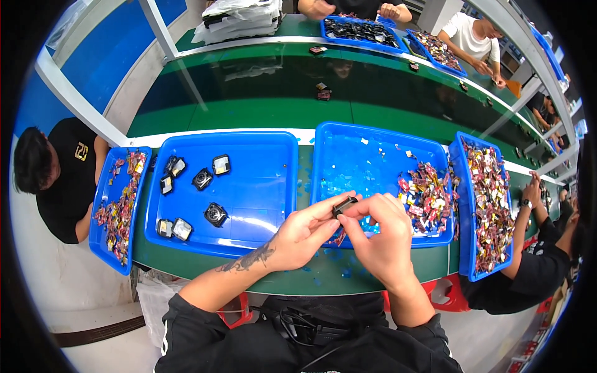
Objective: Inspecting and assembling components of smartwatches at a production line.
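Near the lower middle of the frame, we pinch a small black part between our left hand and right hand, its long axis rising toward upper right, over the right blue tray holding colourful scraps, while the left blue tray carries finished black pieces.
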`<state>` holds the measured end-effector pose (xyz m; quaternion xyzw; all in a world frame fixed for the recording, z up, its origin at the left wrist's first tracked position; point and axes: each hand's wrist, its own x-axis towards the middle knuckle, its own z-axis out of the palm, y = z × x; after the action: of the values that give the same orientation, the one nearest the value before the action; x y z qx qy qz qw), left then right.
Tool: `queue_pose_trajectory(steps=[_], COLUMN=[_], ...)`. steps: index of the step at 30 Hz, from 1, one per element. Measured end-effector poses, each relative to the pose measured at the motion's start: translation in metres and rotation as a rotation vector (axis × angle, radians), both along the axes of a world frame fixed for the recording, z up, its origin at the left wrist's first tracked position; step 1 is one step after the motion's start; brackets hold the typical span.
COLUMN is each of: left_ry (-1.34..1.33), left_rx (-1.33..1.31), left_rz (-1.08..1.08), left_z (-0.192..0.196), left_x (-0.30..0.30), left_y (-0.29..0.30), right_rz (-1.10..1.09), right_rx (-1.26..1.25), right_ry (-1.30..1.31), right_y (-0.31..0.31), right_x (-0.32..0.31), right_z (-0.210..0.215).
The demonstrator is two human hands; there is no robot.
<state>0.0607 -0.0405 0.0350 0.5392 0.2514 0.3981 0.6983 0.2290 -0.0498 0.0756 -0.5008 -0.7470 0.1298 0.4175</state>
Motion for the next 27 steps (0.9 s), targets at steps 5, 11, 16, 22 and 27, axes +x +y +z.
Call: queue_pose_trajectory(steps=[5, 11, 16, 22, 27], left_ry=[0.063, -0.102, -0.140, 0.343, 0.373], left_rx=[-0.047, -0.042, -0.005, 0.611, 0.742], left_rz=[-0.034, 0.194, 0.258, 0.273, 0.344], left_z=[0.006, -0.002, 0.005, 0.018, 0.009], left_x=[-0.003, 0.007, 0.007, -0.005, -0.003], left_y=[-0.003, 0.003, 0.002, 0.000, 0.002], right_rz=[-0.043, 0.071, 0.065, 0.329, 0.384], right_rx=[-0.042, 0.014, -0.003, -0.680, -0.797], right_ry=[0.050, 0.154, 0.130, 1.070, 1.112], right_y=[0.000, -0.011, -0.020, -0.014, -0.015], right_x=[0.004, 0.004, 0.000, 0.018, 0.025], right_z=[0.006, -0.003, -0.023, -0.011, -0.007])
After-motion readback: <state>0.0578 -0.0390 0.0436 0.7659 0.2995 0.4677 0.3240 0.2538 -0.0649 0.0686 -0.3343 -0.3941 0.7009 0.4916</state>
